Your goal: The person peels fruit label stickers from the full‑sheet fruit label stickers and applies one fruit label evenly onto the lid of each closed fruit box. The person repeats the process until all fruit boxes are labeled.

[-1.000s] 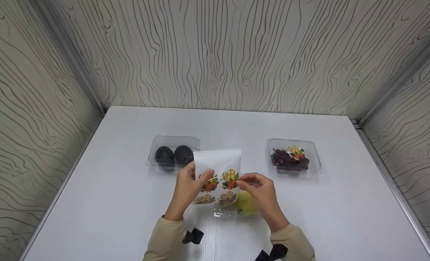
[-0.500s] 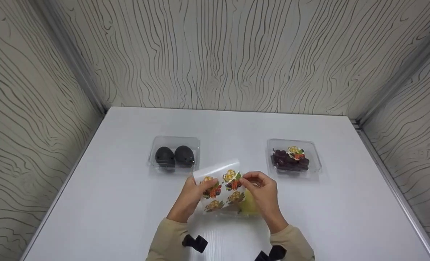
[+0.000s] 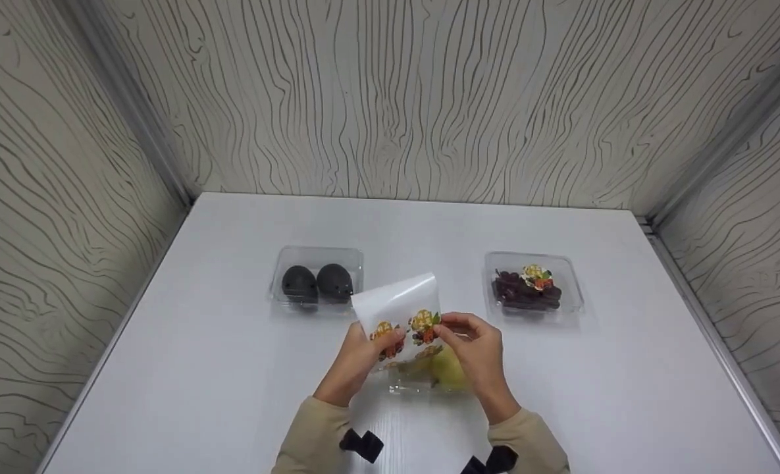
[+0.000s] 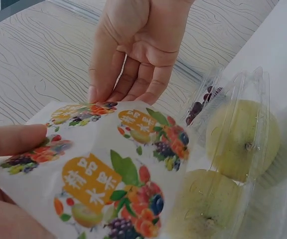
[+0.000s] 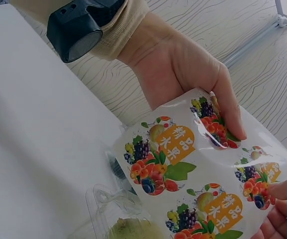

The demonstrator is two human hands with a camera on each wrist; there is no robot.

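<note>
My left hand [image 3: 353, 359] holds a white sheet of fruit stickers [image 3: 396, 299], its thumb lying across one printed sticker. With thumb and index finger, my right hand [image 3: 475, 345] pinches at the sheet's right edge, beside the upper right sticker [image 3: 424, 326]. Whether that sticker's edge is lifted, I cannot tell. Under the sheet stands a clear plastic box [image 4: 260, 84] with two yellow-green round fruits [image 4: 245, 142], partly hidden in the head view. In the right wrist view, the sheet [image 5: 183, 174] bends slightly between both hands, printed side showing.
Behind on the left, a clear box [image 3: 317, 253] holds two dark oval fruits [image 3: 334, 282]. At the back right, another clear box [image 3: 569, 289] contains dark red grapes [image 3: 515, 293], with a fruit sticker [image 3: 536, 278] on its lid. All stand on a white table [image 3: 218, 368].
The sheet first tipped down and turned, then its far edge rose again. My left hand has shifted slightly right and down; the right hand stays nearly in place at the edge.
</note>
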